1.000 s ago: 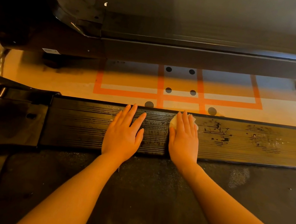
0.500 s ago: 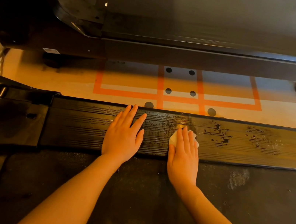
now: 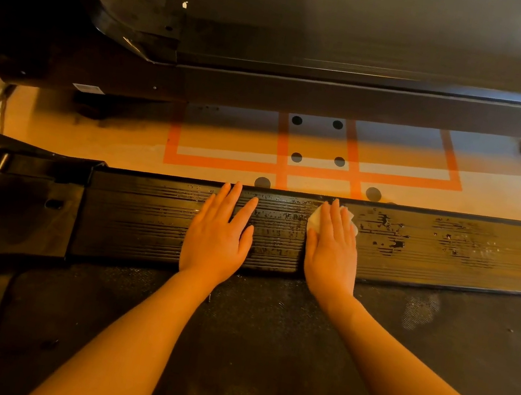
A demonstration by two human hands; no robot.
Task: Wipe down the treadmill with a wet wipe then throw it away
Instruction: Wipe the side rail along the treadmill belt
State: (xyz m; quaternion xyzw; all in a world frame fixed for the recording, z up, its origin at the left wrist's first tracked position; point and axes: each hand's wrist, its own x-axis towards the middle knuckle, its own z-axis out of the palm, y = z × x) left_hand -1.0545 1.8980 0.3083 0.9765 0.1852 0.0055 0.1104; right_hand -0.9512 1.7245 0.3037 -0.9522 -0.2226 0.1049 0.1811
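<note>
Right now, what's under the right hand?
A white wet wipe pressed flat on the ribbed side rail by the right hand; only its edges show, the rest is covered.

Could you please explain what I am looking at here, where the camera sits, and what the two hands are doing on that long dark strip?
The camera is worn on a person's head and looks down past both forearms. The long ridged strip is the treadmill's side rail; the dark textured belt lies nearer the person. The left hand rests flat on the rail, fingers straight, holding nothing. The right hand presses a white wet wipe onto the rail with straight fingers; only the wipe's edges peek out. Wet streaks and droplets glisten on the rail to the right. Beyond the rail, the floor shows orange tape lines and black dots.
</note>
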